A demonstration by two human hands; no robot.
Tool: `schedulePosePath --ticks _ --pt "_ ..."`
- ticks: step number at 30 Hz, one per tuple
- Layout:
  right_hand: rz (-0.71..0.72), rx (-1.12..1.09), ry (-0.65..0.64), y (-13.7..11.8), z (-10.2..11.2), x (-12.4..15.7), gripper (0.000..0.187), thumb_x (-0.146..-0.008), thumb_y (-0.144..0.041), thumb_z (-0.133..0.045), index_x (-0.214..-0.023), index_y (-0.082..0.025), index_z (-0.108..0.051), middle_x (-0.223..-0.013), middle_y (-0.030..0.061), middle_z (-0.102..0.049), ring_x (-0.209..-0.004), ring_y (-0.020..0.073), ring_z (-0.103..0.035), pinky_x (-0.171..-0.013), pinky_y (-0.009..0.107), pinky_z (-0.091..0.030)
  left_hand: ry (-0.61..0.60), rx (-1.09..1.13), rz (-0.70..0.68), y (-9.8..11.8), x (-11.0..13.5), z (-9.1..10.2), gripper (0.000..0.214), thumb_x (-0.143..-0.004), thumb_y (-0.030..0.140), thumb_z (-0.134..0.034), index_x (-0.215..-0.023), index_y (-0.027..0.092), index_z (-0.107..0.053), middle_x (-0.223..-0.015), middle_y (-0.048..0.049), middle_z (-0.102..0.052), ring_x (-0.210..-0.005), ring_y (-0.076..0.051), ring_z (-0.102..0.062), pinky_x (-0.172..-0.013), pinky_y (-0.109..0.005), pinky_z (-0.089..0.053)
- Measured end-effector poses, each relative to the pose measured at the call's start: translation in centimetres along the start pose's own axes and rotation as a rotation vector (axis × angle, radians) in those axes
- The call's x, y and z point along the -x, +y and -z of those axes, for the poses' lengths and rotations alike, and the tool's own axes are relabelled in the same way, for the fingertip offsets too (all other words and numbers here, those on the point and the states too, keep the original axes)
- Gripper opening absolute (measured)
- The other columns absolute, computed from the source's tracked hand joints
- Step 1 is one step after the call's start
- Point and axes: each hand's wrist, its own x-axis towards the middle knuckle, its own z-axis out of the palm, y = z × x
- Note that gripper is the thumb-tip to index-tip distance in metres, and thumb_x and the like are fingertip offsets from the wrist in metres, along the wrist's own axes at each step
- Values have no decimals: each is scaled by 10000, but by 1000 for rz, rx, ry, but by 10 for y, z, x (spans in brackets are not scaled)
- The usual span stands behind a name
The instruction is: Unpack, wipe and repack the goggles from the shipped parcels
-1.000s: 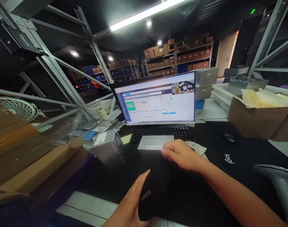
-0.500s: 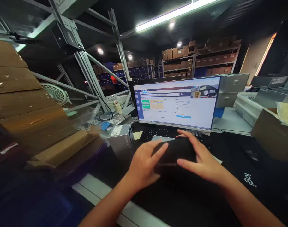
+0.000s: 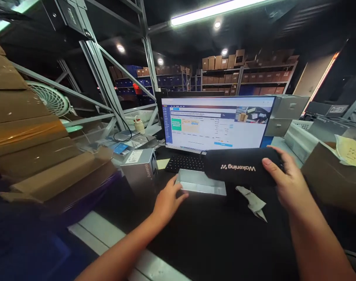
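Observation:
A black case (image 3: 233,166) printed "Wakening", its lettering upside down to me, is in my right hand (image 3: 287,171). The thumb presses its near face and the fingers wrap its right end. It is held raised over the desk, hiding part of the keyboard. Below it to the left lies a shallow silver-grey open box (image 3: 201,187). My left hand (image 3: 168,199) is at that box's left end, fingers at the end wall and thumb by the front corner. A taller grey box (image 3: 139,168) with a white label stands left of it.
Behind are a monitor (image 3: 216,128) and a black keyboard (image 3: 184,163). Crumpled pale paper (image 3: 252,203) lies on the black mat. An open carton (image 3: 66,175) and stacked cardboard (image 3: 22,113) stand left; another carton (image 3: 333,175) is at right.
My right hand has carried the black case up and right. My left hand has let go of the case and moved down-left to the shallow box. The crumpled paper has come into view.

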Motion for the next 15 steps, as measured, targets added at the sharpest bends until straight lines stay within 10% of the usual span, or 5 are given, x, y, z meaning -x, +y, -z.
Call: schedulePosePath --ticks 11,15 --pt "-84 589 -336 -30 -94 52 608 -968 -614 -371 -1402 -192 -429 -1201 194 -678 -1103 372 -661 -900 505 -518 47 -150 103 15 67 8 186 -876 272 -699 -853 215 -524 -1556 -56 -417 -725 -181 -711 -690 -387 -590" --pt "-43 1031 -483 -44 -104 57 622 -1003 -593 -321 -1466 -186 -397 -852 138 -746 -824 388 -726 -735 494 -541 62 -15 56 -2 62 8 527 -727 328 -849 -1103 220 -496 -1476 -127 -488 -967 -271 -708 -805 -438 -600"
